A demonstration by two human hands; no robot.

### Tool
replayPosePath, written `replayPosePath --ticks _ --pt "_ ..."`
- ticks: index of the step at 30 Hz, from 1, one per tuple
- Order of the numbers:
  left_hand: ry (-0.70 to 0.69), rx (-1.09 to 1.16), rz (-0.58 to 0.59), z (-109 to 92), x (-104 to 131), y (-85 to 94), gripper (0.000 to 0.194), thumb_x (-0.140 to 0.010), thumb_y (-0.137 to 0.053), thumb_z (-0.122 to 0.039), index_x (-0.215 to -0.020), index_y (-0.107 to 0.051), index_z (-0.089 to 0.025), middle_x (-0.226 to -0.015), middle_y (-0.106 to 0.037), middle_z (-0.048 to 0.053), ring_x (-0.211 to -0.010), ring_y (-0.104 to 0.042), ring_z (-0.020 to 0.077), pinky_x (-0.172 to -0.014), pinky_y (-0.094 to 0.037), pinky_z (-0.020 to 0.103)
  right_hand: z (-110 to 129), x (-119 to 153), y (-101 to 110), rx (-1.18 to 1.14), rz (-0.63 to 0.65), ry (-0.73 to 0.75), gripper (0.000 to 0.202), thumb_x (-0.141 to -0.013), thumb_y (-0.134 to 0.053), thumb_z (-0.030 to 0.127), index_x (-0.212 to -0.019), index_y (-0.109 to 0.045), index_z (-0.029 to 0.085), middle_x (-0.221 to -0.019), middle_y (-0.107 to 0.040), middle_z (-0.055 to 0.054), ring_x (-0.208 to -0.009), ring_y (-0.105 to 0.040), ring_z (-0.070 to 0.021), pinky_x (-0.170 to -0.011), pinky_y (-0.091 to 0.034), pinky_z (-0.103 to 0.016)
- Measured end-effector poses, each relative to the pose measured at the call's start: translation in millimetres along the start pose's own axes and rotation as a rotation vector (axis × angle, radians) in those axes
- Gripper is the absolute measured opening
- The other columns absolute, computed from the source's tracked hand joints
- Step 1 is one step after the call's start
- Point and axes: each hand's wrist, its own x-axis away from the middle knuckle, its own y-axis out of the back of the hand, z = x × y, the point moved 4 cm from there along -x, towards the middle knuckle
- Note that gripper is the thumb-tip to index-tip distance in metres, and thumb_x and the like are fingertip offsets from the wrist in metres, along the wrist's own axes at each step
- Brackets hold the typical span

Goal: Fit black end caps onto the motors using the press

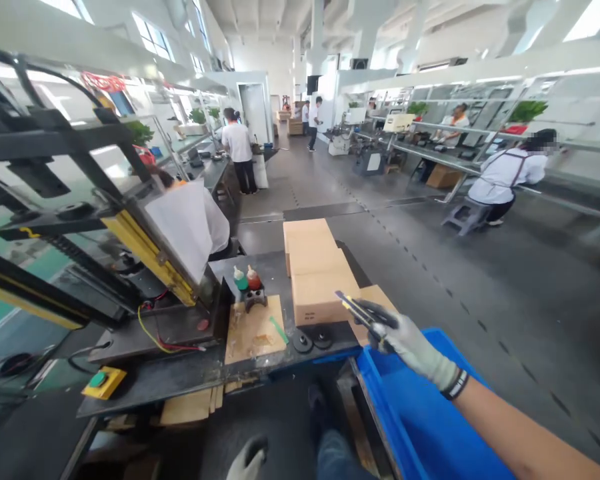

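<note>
My right hand (405, 340), in a grey-white glove with dark fingers, is closed around a utility knife (359, 308) with black and yellow on it. The knife points up and left, in front of the cardboard boxes (325, 283) on the bench. My left hand (250, 459), gloved too, hangs low at the bottom edge, partly cut off. Its fingers are loosely bent and apart, and nothing shows in them. Two round black parts (303, 340) lie at the bench's front edge, left of the knife.
A blue bin (405, 400) stands below my right arm. On the bench are a stained board (255, 333), a green bottle (241, 279), a red bottle (253, 278) and a press (150, 257). A yellow button box (104, 383) sits front left. Several people work farther off.
</note>
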Motion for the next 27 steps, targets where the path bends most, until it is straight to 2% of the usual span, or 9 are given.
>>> replayPosePath --ticks 2,4,6,8,11,13,16,19,27 --pt "0.001 0.237 -0.009 -21.6 -29.9 3.3 0.055 -0.075 -0.072 -0.066 -0.105 -0.082 -0.021 -0.114 -0.085 0.012 -0.116 -0.078 0.0365 -0.103 -0.063 0.040 -1.1 -55.0 6.4 0.178 0.091 -0.029 0.070 -0.092 -0.068 0.048 -0.155 -0.055 0.020 -0.089 -0.078 -0.008 -0.058 -0.062 -0.0173 -0.052 -0.048 -0.029" --pt "-0.002 0.338 -0.064 -59.9 -49.1 7.2 0.064 -0.069 -0.074 -0.070 -0.108 -0.082 -0.020 -0.117 -0.084 0.013 -0.118 -0.076 0.0388 -0.106 -0.062 0.046 1.2 -115.6 12.7 0.392 0.167 0.016 0.067 -0.091 -0.066 0.044 -0.154 -0.058 0.020 -0.100 -0.082 -0.009 -0.066 -0.070 -0.0210 -0.059 -0.056 -0.032" --pt "-0.038 0.347 -0.129 -114.2 -61.6 9.6 0.057 -0.077 -0.073 -0.064 -0.112 -0.081 -0.020 -0.122 -0.082 0.012 -0.122 -0.074 0.0365 -0.111 -0.058 0.046 8.2 -175.6 13.5 0.584 0.259 0.147 0.059 -0.093 -0.065 0.039 -0.150 -0.063 0.022 -0.124 -0.079 -0.010 -0.095 -0.077 -0.0278 -0.083 -0.062 -0.038" --pt "-0.117 0.338 -0.150 -175.5 -75.4 8.7 0.047 -0.090 -0.066 -0.056 -0.117 -0.079 -0.020 -0.126 -0.081 0.012 -0.122 -0.073 0.0326 -0.112 -0.058 0.044 16.3 -227.7 6.6 0.740 0.377 0.280 0.051 -0.097 -0.061 0.037 -0.146 -0.067 0.023 -0.141 -0.071 -0.009 -0.121 -0.072 -0.0320 -0.103 -0.057 -0.042" --pt "-0.250 0.228 -0.206 -251.5 -104.7 4.1 0.035 -0.099 -0.058 -0.041 -0.122 -0.076 -0.021 -0.127 -0.079 0.012 -0.120 -0.073 0.0295 -0.110 -0.058 0.046 26.2 -280.7 -14.1 0.935 0.568 0.373 0.045 -0.102 -0.054 0.035 -0.145 -0.068 0.027 -0.138 -0.073 -0.008 -0.118 -0.074 -0.0314 -0.100 -0.057 -0.040" --pt "-0.350 0.121 -0.293 -283.4 -126.1 0.2 0.032 -0.100 -0.056 -0.029 -0.126 -0.072 -0.023 -0.131 -0.076 0.011 -0.126 -0.069 0.0286 -0.115 -0.054 0.050 32.2 -299.7 -29.7 1.041 0.649 0.391 0.043 -0.102 -0.054 0.031 -0.143 -0.069 0.033 -0.126 -0.079 -0.006 -0.106 -0.078 -0.0289 -0.090 -0.058 -0.036" --pt "-0.460 -0.003 -0.364 -307.0 -153.3 -8.8 0.038 -0.096 -0.056 -0.016 -0.132 -0.068 -0.024 -0.139 -0.070 0.011 -0.137 -0.061 0.0274 -0.122 -0.048 0.053 39.4 -311.8 -49.3 1.198 0.723 0.408 0.039 -0.102 -0.054 0.030 -0.136 -0.073 0.035 -0.107 -0.083 -0.006 -0.089 -0.079 -0.0273 -0.075 -0.054 -0.031" --pt "-0.459 -0.075 -0.339 -311.4 -170.2 -17.3 0.043 -0.095 -0.059 -0.013 -0.136 -0.065 -0.025 -0.147 -0.064 0.011 -0.143 -0.055 0.0276 -0.124 -0.045 0.054 45.4 -315.2 -58.0 1.351 0.756 0.442 0.034 -0.105 -0.051 0.034 -0.124 -0.078 0.029 -0.093 -0.081 -0.011 -0.080 -0.078 -0.0290 -0.067 -0.049 -0.032" --pt "-0.445 -0.107 -0.294 -298.7 -177.8 -23.2 0.039 -0.101 -0.057 -0.018 -0.138 -0.061 -0.028 -0.153 -0.058 0.010 -0.147 -0.050 0.0285 -0.126 -0.041 0.058 62.4 -310.0 -26.0 1.581 0.783 0.407 0.029 -0.100 -0.054 0.024 -0.106 -0.082 0.023 -0.083 -0.079 -0.014 -0.076 -0.077 -0.0308 -0.065 -0.047 -0.033"
